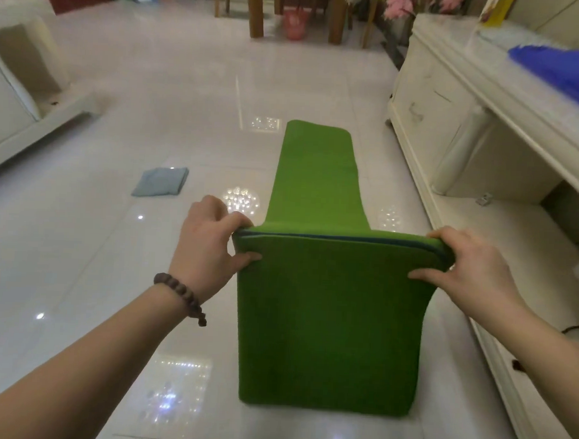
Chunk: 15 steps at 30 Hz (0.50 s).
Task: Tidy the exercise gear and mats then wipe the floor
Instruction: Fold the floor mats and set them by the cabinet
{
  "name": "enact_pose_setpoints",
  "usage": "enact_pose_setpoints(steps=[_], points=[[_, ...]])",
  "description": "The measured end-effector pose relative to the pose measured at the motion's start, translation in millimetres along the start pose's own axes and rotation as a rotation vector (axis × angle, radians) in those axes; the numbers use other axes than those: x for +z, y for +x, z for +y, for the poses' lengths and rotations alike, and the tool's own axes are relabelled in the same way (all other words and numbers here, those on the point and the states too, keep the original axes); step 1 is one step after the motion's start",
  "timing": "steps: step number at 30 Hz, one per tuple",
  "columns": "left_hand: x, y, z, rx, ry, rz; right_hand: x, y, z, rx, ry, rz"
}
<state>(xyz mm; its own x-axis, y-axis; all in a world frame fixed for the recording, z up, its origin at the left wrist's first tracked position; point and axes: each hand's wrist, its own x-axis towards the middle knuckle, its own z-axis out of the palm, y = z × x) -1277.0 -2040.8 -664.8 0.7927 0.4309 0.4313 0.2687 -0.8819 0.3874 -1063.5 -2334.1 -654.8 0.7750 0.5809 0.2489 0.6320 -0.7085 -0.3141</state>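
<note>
A green exercise mat (pixel 327 320) lies lengthwise on the glossy white tile floor (pixel 153 114), its far end flat near the middle of the room. Its near part is lifted and folded over, so a doubled edge with a blue underside runs between my hands. My left hand (pixel 210 245) pinches the left corner of that fold, thumb in front and fingers behind. My right hand (pixel 468 263) grips the right corner the same way. A folded grey-blue cloth (pixel 160 181) rests on the floor to the left of the mat.
A long cream cabinet (pixel 451 133) runs along the right side, with a blue cloth (pixel 563 73) on top. A pale sofa (pixel 18 84) stands at the left. At the back are wooden table legs (pixel 257 15) and a pink bucket (pixel 295 23).
</note>
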Motion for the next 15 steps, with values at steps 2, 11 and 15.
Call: enact_pose_setpoints(steps=[2,11,15], points=[[-7.6,9.1,-1.1,-0.002,-0.076,0.027,-8.4,9.3,-3.0,-0.022,0.024,0.074],[-37.5,5.6,6.2,0.058,-0.569,0.081,-48.4,-8.7,-21.0,-0.072,0.627,0.053],[-45.5,-5.4,12.7,0.039,-0.713,0.077,-60.8,-31.0,-31.6,-0.046,0.790,0.144]])
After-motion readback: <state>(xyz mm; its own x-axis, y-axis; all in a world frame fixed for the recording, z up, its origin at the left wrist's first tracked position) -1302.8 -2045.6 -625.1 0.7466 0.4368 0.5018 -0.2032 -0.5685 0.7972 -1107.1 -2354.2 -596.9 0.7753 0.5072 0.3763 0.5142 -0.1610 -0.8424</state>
